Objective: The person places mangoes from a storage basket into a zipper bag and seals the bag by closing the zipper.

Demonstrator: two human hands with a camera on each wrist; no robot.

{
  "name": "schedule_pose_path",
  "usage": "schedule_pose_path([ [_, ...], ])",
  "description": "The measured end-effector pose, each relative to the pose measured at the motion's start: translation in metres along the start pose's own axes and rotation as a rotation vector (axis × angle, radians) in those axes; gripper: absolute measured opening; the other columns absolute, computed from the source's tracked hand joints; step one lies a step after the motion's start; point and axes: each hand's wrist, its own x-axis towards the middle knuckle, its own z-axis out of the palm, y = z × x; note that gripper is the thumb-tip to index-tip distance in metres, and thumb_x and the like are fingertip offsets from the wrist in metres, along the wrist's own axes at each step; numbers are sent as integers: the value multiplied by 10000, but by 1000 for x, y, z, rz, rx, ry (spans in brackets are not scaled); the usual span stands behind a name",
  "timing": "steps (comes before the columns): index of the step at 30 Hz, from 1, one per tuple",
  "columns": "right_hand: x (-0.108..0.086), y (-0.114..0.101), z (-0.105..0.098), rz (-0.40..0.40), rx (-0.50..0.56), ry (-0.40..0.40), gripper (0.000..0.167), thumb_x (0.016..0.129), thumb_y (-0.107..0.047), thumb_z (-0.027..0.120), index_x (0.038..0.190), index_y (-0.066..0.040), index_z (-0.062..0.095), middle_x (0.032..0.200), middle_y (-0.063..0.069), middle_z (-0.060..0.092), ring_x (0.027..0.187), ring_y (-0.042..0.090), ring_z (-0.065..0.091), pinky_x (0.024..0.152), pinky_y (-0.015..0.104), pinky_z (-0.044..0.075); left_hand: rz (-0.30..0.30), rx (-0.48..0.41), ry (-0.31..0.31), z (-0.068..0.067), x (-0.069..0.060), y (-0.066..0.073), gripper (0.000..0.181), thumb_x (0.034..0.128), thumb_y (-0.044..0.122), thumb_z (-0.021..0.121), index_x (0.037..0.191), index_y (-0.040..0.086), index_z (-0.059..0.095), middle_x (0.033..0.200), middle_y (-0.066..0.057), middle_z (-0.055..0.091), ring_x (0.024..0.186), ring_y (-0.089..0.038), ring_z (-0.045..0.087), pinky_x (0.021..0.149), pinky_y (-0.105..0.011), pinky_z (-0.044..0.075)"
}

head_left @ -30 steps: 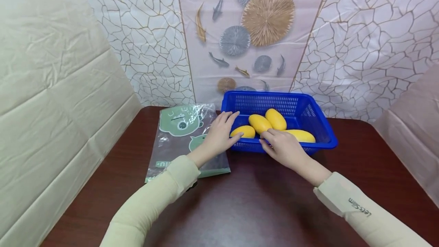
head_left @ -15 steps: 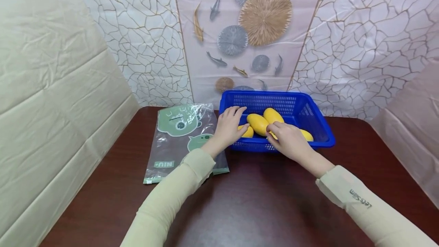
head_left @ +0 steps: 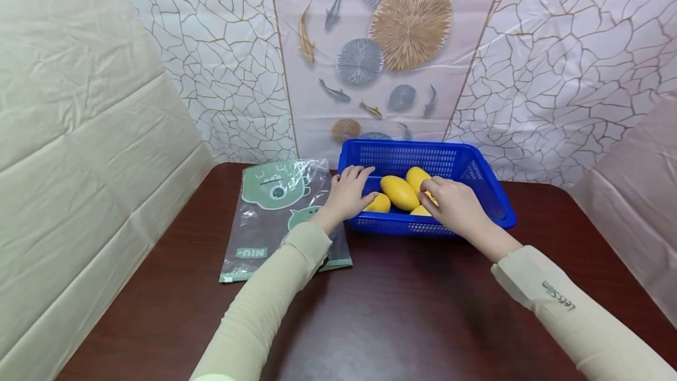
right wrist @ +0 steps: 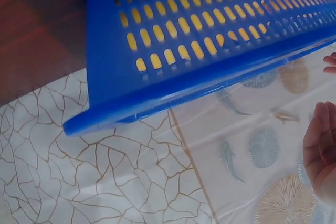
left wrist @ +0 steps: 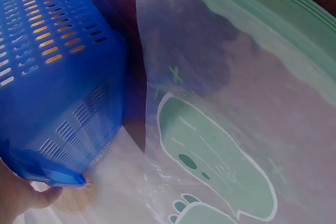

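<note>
In the head view a blue plastic basket (head_left: pixel 460 151) stands at the back of the table with several yellow, mango-like fruits (head_left: pixel 399 193) in it. My left hand (head_left: pixel 346 193) is over the basket's left front corner with fingers spread; in the left wrist view its thumb (left wrist: pixel 39 198) is by the rim. My right hand (head_left: pixel 457 204) reaches over the front rim, fingers bent down beside the fruits, partly hiding them. At the edge of the right wrist view the right hand (right wrist: pixel 323 150) shows loosely bent fingers and nothing visible in them.
A clear zip bag (head_left: pixel 254 216) with green cartoon prints lies flat left of the basket, partly under the left forearm. The dark brown table (head_left: pixel 391 310) ends at a patterned cloth backdrop (head_left: pixel 238 75). A pale cloth wall (head_left: pixel 95 134) rises on the left.
My right hand has shifted to the right along the basket's front rim, uncovering a fruit near the front. The left hand has moved only slightly. The fruits stay in the basket.
</note>
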Motion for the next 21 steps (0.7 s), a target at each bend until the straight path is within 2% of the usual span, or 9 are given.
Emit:
schedule_pose_path([
  [6, 5, 8, -3, -28, -47, -17, 86, 832, -95, 667, 795, -50, 605, 630, 43, 519, 493, 143, 409, 446, 257, 365, -13, -19, -60, 4, 1, 3, 609, 959, 419, 483, 1488, 254, 232, 1479, -76, 349, 1400, -298, 271, 1113, -559, 201],
  [11, 12, 16, -1, -57, -106, -36, 112, 844, -86, 646, 777, -36, 572, 633, 73, 515, 490, 173, 414, 442, 272, 358, -32, 4, -99, 5, 2, 3, 601, 964, 429, 468, 1490, 290, 212, 1490, -74, 334, 1403, -296, 269, 1119, -558, 174],
  [21, 24, 31, -7, -51, -129, -171, 190, 864, -72, 590, 701, -62, 494, 599, 46, 419, 488, 162, 349, 433, 249, 273, -40, 31, -143, 2, 1, 3, 563, 972, 441, 438, 1482, 309, 240, 1482, -58, 352, 1389, -272, 296, 1128, -567, 140],
])
